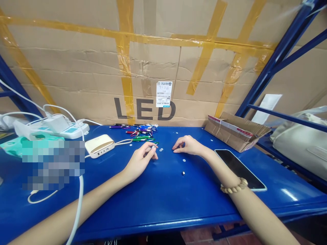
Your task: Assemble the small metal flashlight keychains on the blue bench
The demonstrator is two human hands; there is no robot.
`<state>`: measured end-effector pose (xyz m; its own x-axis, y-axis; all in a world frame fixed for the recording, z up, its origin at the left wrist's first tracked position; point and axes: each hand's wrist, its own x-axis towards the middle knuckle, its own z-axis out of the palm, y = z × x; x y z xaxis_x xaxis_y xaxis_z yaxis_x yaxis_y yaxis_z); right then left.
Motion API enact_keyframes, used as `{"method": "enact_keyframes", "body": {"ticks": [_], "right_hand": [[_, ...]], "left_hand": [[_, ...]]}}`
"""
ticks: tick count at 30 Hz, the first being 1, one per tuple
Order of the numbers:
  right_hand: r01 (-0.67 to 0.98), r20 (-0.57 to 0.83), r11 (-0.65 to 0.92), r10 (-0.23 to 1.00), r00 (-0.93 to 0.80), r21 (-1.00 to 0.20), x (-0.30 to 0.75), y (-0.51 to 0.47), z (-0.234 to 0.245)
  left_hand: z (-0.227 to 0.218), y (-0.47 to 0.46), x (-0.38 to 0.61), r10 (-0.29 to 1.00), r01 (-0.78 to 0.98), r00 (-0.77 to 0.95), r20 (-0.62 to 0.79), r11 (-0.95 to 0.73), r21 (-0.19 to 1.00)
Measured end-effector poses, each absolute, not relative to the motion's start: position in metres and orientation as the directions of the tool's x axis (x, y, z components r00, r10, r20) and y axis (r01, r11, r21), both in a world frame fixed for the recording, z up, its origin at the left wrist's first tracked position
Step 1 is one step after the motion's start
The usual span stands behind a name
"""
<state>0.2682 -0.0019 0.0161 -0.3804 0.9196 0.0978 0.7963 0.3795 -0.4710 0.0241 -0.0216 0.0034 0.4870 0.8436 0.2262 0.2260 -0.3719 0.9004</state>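
Observation:
My left hand [142,159] is closed, its thumb and fingers pinched around something small. Only a silvery bit shows at the fingertips, so its kind is unclear. Just beyond it lies a heap of small metallic pen-like sticks with clips, among them a green one [142,139], a red one [130,132] and a purple one [116,127]. My right hand [188,145] hovers low over the blue table with bent fingers, a gap between thumb and forefinger, nothing visible in it. Below it are a small clear disc [184,160] and a short silver cylinder [183,173].
A cream power bank [99,145] with a strap lies left of the heap. Farther left are a power strip [74,130] and white cables. On the right are a phone [240,170], partly behind my right forearm, and an open cardboard box [236,131]. A large carton [143,75] stands behind.

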Motion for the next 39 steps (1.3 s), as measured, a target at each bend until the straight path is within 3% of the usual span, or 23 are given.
{"method": "enact_keyframes", "body": {"ticks": [11, 20, 27, 39], "right_hand": [[0.803, 0.138, 0.365, 0.929, -0.342, -0.47, 0.2646, -0.0012, 0.0121], [0.791, 0.132, 0.354, 0.933, -0.334, -0.499, 0.2644, -0.0015, 0.0101], [0.814, 0.08, 0.309, 0.947, -0.311, -0.492, 0.2673, -0.0011, 0.0114], [0.839, 0.05, 0.31, 0.945, -0.322, -0.448, 0.2655, -0.0054, 0.0165]], "left_hand": [[0.0021, -0.0205, 0.0244, 0.832, 0.249, 0.503, 0.234, -0.398, 0.883], [0.0072, -0.0276, 0.0265, 0.751, 0.122, 0.571, 0.333, -0.479, 0.869], [0.0078, -0.0271, 0.0253, 0.716, 0.168, 0.581, 0.387, -0.571, 0.803], [0.0085, -0.0254, 0.026, 0.736, 0.227, 0.566, 0.372, -0.573, 0.788]]}}
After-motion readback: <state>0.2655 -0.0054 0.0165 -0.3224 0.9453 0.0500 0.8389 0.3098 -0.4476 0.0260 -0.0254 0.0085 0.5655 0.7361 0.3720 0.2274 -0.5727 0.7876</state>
